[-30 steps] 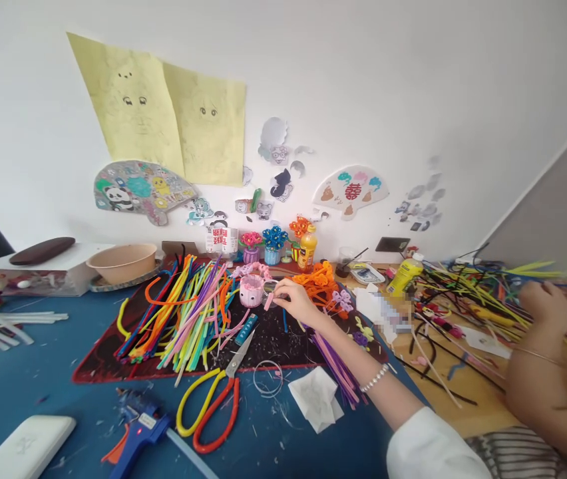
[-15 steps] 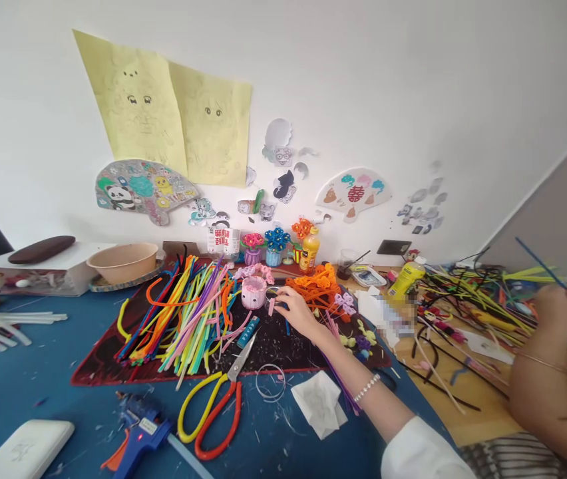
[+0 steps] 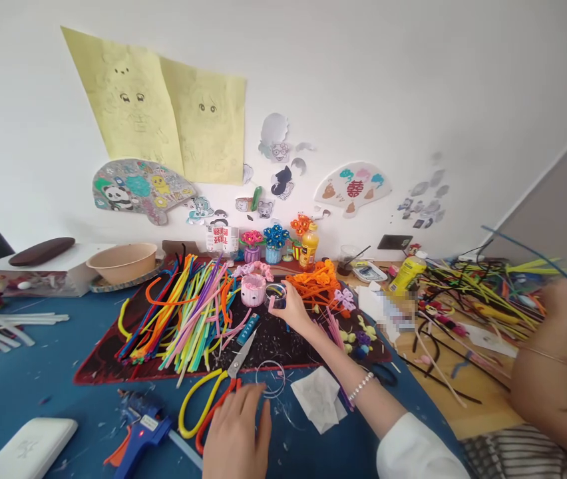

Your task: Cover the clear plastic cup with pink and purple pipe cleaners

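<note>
In the head view, the small round container (image 3: 276,295), with dark, blue and yellow showing inside, is beside the pink cup (image 3: 253,291) over the dark mat (image 3: 294,348), whose red front edge borders open blue table (image 3: 308,456). The right hand's (image 3: 297,311) fingers clamp the container's right side; the left hand (image 3: 237,434), thumb spread from its fingers, partly covers the scissors (image 3: 236,364).

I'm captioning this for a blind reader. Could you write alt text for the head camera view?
A right hand grips a small round object beside a pink craft cup; the open left hand partly hides some scissors. Colourful pipe cleaners and a blue glue gun lie nearby, before a white wall.
</note>
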A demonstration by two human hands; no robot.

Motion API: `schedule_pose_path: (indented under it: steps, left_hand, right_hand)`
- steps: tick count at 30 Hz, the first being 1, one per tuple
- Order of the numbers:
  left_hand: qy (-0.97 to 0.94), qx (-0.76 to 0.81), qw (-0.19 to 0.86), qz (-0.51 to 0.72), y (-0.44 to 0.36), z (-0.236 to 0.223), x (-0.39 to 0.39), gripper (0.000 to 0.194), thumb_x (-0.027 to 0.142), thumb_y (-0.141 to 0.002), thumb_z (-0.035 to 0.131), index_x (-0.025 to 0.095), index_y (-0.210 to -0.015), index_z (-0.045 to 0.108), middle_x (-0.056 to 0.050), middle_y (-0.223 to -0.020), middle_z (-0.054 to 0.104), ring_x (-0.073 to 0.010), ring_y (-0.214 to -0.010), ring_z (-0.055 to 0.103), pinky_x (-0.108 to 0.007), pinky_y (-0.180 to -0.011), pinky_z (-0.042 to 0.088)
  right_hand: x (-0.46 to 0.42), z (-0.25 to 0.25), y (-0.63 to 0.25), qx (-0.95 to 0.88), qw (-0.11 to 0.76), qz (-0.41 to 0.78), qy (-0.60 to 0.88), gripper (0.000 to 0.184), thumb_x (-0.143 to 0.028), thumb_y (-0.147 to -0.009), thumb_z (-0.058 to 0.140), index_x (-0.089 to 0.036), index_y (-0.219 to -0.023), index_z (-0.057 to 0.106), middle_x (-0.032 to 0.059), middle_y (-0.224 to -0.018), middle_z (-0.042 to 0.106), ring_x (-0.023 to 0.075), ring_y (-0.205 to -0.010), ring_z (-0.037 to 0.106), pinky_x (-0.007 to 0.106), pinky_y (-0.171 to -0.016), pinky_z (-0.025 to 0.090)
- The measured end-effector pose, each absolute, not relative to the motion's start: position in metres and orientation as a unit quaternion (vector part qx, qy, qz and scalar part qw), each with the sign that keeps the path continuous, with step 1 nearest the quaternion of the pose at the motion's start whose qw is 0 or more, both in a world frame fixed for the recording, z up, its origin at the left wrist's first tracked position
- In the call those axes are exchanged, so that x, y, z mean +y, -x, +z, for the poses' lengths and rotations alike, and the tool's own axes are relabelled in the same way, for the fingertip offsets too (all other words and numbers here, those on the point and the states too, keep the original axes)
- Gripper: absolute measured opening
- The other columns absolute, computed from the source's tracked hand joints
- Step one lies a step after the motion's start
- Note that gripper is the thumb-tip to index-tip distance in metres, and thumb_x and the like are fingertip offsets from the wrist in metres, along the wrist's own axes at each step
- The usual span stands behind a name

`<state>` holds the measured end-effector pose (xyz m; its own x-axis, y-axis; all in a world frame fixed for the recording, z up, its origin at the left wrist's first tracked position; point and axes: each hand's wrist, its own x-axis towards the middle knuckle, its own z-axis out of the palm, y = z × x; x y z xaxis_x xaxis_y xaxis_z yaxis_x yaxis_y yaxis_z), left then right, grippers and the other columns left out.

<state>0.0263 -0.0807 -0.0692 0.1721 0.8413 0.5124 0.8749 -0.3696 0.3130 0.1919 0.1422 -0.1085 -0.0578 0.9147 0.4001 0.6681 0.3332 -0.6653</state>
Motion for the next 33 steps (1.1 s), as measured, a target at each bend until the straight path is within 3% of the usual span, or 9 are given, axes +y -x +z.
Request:
schedule_pose_path:
  steps: [2,4,7,9,12,15,23,30,33]
  left_hand:
    - [0.71,-0.665,-0.006,-0.233,-0.034,-0.052,-0.048,0.028,0.019,-0.091,0.055,0.013,-0.116,0.067,-0.014,-0.109,0.076,-0.0291,-0.101,0.072,-0.039,-0.085,0.056]
    - [0.688,-0.691,-0.011,-0.219,-0.043,-0.037,-0.013,0.035,0.019,-0.093,0.053,0.008,-0.126,0.06,-0.017,-0.111,0.074,-0.0284,-0.102,0.071,-0.038,-0.087,0.055]
    - [0.648,-0.732,-0.009,-0.209,-0.052,-0.026,0.038,0.046,0.022,-0.089,0.064,0.004,-0.13,0.055,-0.021,-0.118,0.069,-0.0309,-0.114,0.064,-0.042,-0.095,0.052]
    - [0.621,-0.757,-0.01,-0.204,-0.055,-0.026,0.064,0.039,0.03,-0.091,0.064,0.012,-0.126,0.058,-0.013,-0.121,0.067,-0.0266,-0.112,0.064,-0.046,-0.094,0.052]
    - [0.583,-0.786,-0.011,-0.205,-0.054,-0.03,0.089,0.036,0.037,-0.093,0.062,0.017,-0.123,0.06,-0.01,-0.125,0.063,-0.0249,-0.11,0.063,-0.048,-0.092,0.054]
    - [0.56,-0.802,-0.016,-0.206,-0.054,-0.033,0.102,0.037,0.037,-0.093,0.062,0.017,-0.124,0.059,-0.01,-0.126,0.062,-0.0252,-0.11,0.063,-0.048,-0.091,0.054]
    - [0.541,-0.812,-0.053,-0.212,-0.057,-0.04,0.123,0.038,0.037,-0.093,0.062,0.017,-0.125,0.059,-0.01,-0.127,0.062,-0.0249,-0.109,0.064,-0.048,-0.091,0.055]
    - [0.535,-0.798,-0.081,-0.267,-0.053,-0.041,0.128,0.037,0.036,-0.093,0.062,0.017,-0.125,0.059,-0.01,-0.126,0.062,-0.0244,-0.108,0.064,-0.047,-0.09,0.055]
    - [0.538,-0.779,-0.076,-0.311,-0.053,-0.033,0.125,0.038,0.037,-0.093,0.062,0.017,-0.125,0.059,-0.01,-0.127,0.062,-0.0252,-0.11,0.063,-0.049,-0.092,0.054]
  right_hand:
    - [0.142,-0.11,-0.19,-0.71,0.401,0.156,0.558,0.083,-0.018,-0.064,0.078,-0.018,-0.138,0.04,0.0154,-0.13,0.058,0.0343,-0.119,0.059,0.047,-0.1,0.048]
    - [0.142,-0.111,-0.189,-0.708,0.401,0.155,0.56,0.081,-0.021,-0.067,0.075,-0.015,-0.14,0.039,0.0184,-0.132,0.057,0.0354,-0.122,0.057,0.046,-0.1,0.048]
    - [0.142,-0.11,-0.188,-0.705,0.402,0.15,0.564,0.077,-0.024,-0.073,0.07,-0.011,-0.141,0.038,0.0213,-0.132,0.056,0.0359,-0.124,0.056,0.046,-0.099,0.049]
    - [0.143,-0.108,-0.188,-0.704,0.401,0.145,0.568,0.076,-0.025,-0.073,0.069,-0.012,-0.141,0.038,0.021,-0.132,0.057,0.0358,-0.123,0.056,0.046,-0.098,0.049]
    - [0.145,-0.104,-0.188,-0.702,0.396,0.141,0.575,0.075,-0.026,-0.073,0.07,-0.012,-0.14,0.04,0.0206,-0.129,0.059,0.0361,-0.122,0.057,0.047,-0.099,0.048]
    - [0.146,-0.102,-0.187,-0.702,0.386,0.143,0.581,0.072,-0.027,-0.072,0.072,-0.012,-0.137,0.043,0.02,-0.125,0.061,0.0363,-0.118,0.059,0.047,-0.098,0.048]
    - [0.145,-0.098,-0.184,-0.699,0.361,0.174,0.592,0.084,-0.022,-0.054,0.086,-0.019,-0.129,0.048,0.0155,-0.124,0.062,0.0362,-0.111,0.059,0.046,-0.09,0.047]
    - [0.143,-0.088,-0.192,-0.691,0.404,0.232,0.553,0.065,-0.019,-0.063,0.081,-0.02,-0.122,0.055,0.0107,-0.115,0.067,0.0333,-0.109,0.061,0.044,-0.091,0.047]
    - [0.145,-0.074,-0.201,-0.684,0.428,0.273,0.524,0.069,-0.017,-0.059,0.084,-0.019,-0.122,0.056,0.0092,-0.111,0.067,0.0309,-0.106,0.062,0.044,-0.092,0.047]
